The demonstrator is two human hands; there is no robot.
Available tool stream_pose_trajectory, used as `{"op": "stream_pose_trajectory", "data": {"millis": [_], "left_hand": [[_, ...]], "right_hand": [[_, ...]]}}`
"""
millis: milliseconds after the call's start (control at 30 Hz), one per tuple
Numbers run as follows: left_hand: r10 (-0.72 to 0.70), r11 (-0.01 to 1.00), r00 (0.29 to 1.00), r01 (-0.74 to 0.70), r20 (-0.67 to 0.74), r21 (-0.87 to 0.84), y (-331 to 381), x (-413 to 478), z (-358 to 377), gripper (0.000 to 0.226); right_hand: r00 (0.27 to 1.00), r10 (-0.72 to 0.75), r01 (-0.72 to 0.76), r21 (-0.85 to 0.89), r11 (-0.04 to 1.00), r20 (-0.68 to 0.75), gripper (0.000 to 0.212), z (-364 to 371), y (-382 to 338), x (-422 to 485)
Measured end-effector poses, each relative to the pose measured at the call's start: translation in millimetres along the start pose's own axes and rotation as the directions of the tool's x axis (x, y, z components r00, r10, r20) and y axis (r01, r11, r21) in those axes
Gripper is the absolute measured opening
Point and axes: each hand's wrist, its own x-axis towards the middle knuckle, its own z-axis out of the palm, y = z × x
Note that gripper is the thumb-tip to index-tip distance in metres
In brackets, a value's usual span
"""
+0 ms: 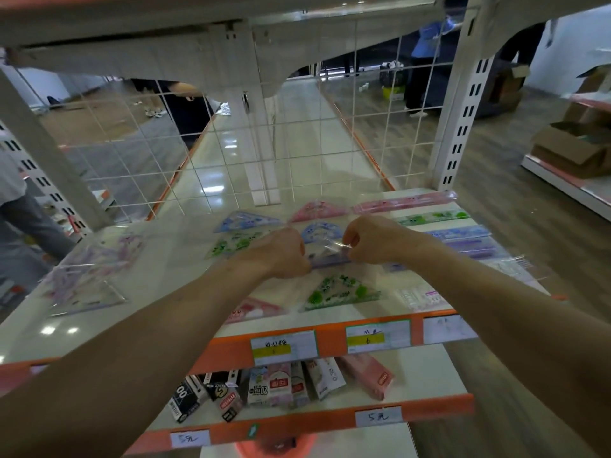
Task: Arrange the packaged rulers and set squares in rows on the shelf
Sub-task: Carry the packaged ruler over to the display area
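SHELF RESTOCK: Two hands meet over the middle of a shop shelf (172,259), holding one purple packet (330,260) between them. The left hand (281,252) has its fingers curled round the packet's left end. The right hand (370,241) pinches the clear wrap at the right end. The packet sits low over the shelf, between a blue square (317,230) at 12 o'clock and a green square (340,289) at 6 o'clock. Whether it touches the board cannot be told. A pink ruler (406,203), a green ruler (433,217) and a blue ruler (456,233) lie stacked in rows at 2 o'clock. A loose purple pile (89,269) waits at 9 o'clock.

The step in hand appears to be seating this packet in the middle column. Done well, it goes down flat with both ends level and its long edge parallel to the blue square. It should leave an even gap to the green square. The wrap looks slippery, so both hands should press it still before letting go, to keep it from sliding onto its neighbours.
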Motion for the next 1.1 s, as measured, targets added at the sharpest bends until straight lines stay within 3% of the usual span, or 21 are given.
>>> {"op": "stream_pose_trajectory", "data": {"millis": [200, 367, 567, 900, 1100], "left_hand": [[-0.020, 0.999, 1.000, 0.021, -0.021, 0.033, 2, 3, 4, 0.030], [-0.064, 0.996, 0.995, 0.059, -0.072, -0.066, -16, -5, -16, 0.042], [-0.177, 0.984, 0.963, 0.175, -0.202, -0.029, -65, -29, -48, 0.034], [-0.359, 0.927, 0.909, 0.373, -0.214, 0.030, -165, -89, -80, 0.035], [-0.486, 0.869, 0.847, 0.494, -0.214, -0.019, -220, -118, -85, 0.034]], "right_hand": [[0.999, -0.010, 0.009, -0.060, 0.998, -0.031, 0.040, -1, -11, 2], [0.992, -0.097, 0.092, -0.066, 0.994, -0.076, 0.037, -8, -37, 10], [0.977, -0.205, 0.200, -0.096, 0.975, -0.050, 0.035, -3, -93, 31], [0.924, -0.378, 0.381, -0.118, 0.917, 0.049, 0.038, 25, -187, 52], [0.900, -0.422, 0.432, -0.106, 0.895, 0.106, 0.036, 54, -234, 66]]}}
